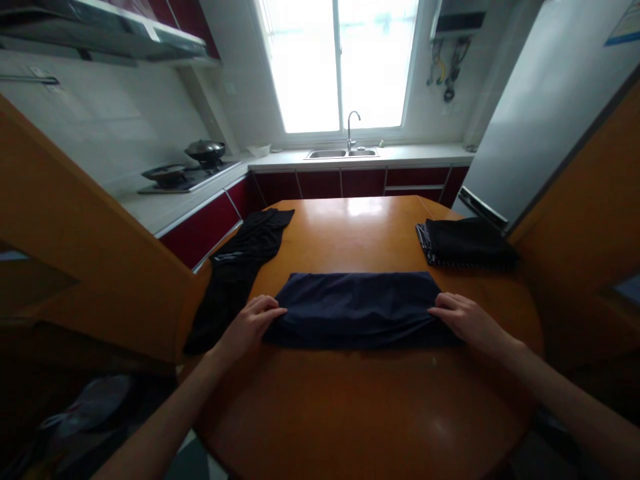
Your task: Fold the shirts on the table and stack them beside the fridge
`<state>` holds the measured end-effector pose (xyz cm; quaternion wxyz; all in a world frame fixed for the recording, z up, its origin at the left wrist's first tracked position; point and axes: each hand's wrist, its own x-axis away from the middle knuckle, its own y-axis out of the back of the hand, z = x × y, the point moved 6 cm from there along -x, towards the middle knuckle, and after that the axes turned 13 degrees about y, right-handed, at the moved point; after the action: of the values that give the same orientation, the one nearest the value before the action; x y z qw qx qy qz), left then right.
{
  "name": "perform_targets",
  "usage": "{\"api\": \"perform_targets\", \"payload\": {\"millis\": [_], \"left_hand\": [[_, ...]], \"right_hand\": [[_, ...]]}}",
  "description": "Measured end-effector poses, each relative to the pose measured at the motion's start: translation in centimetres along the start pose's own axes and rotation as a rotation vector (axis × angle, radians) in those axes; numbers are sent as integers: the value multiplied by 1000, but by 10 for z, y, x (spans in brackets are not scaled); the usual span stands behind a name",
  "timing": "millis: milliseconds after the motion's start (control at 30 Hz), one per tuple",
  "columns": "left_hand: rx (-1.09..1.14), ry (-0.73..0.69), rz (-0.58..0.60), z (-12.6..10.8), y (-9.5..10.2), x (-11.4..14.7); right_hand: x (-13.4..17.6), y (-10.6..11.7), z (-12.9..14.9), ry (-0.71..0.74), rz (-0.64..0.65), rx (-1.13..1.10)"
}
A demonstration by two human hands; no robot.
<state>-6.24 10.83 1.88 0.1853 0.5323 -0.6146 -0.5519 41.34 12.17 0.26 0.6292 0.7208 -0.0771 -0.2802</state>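
A dark navy garment (pixel 357 307), folded into a wide strip, lies across the middle of the wooden table (pixel 350 413). I cannot make out what kind of garment it is. My left hand (pixel 259 313) pinches its left end between thumb and fingers. At the opposite end, my right hand (pixel 457 317) has the fabric pinched in the same way. Loose creases run along the cloth between both hands.
Black clothing (pixel 240 267) lies spread along the table's left side. A stack of folded dark clothes (pixel 467 243) sits at the right. Beyond the table are a sink (pixel 345 153), a stove (pixel 193 177) with pans, and a refrigerator (pixel 545 100).
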Motion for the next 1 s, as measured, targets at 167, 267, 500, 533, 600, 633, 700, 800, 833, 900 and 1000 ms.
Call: {"api": "perform_targets", "payload": {"millis": [167,267,500,533,600,633,700,800,833,900,1000], "left_hand": [[-207,-50,97,-23,-10,6],[-289,-95,150,-50,-20,4],[-317,-261,262,-124,-66,-23],[-310,-263,258,-129,-73,-27],[-254,-241,243,-134,-83,-29],[-207,-220,238,-134,-85,-29],[-101,-188,261,-134,-86,-27],[49,-163,388,-132,-82,-34],[89,-131,396,-130,-80,-43],[120,-7,312,-122,-79,-71],[-8,149,137,-112,-101,-112]], "right_hand": [[3,-7,10,1,37,-2],[-10,-6,27,7,32,-15],[-81,-24,93,135,41,-155],[-88,-29,99,136,46,-157],[-94,-37,105,126,53,-166],[-94,-39,106,117,54,-178],[-92,-40,105,103,57,-240],[-98,-34,94,59,36,-415],[-106,-30,86,14,-2,-448],[-128,-26,67,-135,-121,-415],[-163,-38,44,-361,-196,-218]]}}
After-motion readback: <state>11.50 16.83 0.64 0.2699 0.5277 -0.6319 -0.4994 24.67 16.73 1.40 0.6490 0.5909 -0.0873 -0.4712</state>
